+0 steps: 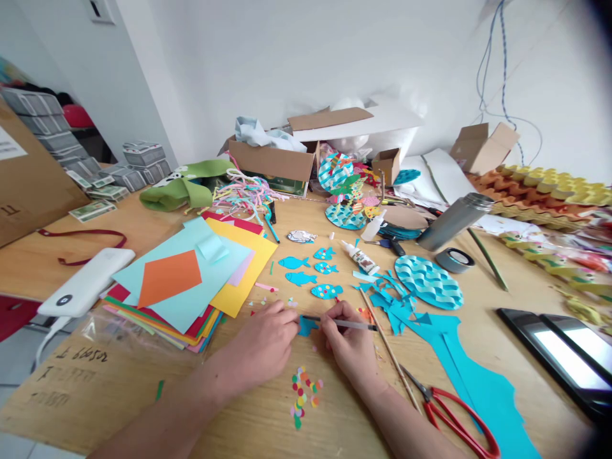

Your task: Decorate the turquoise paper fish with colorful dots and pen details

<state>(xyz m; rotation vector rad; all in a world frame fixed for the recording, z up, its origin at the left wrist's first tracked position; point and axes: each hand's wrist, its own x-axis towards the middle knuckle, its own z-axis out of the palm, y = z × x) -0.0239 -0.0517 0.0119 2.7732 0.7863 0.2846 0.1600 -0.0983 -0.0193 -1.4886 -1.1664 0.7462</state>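
Note:
My right hand [351,341] grips a slim pen [351,324], its tip pointing left over a small blue paper piece [306,327]. The fingers of my left hand [268,338] are bent together and hold the left side of that piece on the table. Its full outline is partly hidden by my fingers. Just beyond lie several blue paper fish [300,278], and a spotted one [327,291] carries coloured dots. Nearer to me is a loose pile of small coloured paper dots [301,395].
Red-handled scissors [459,417], a thin wooden stick [389,347] and blue paper scraps [482,382] lie at right. Coloured paper sheets [172,280] and a white power bank [86,280] are left. A glue bottle [361,258] and steel flask [454,220] stand or lie farther back.

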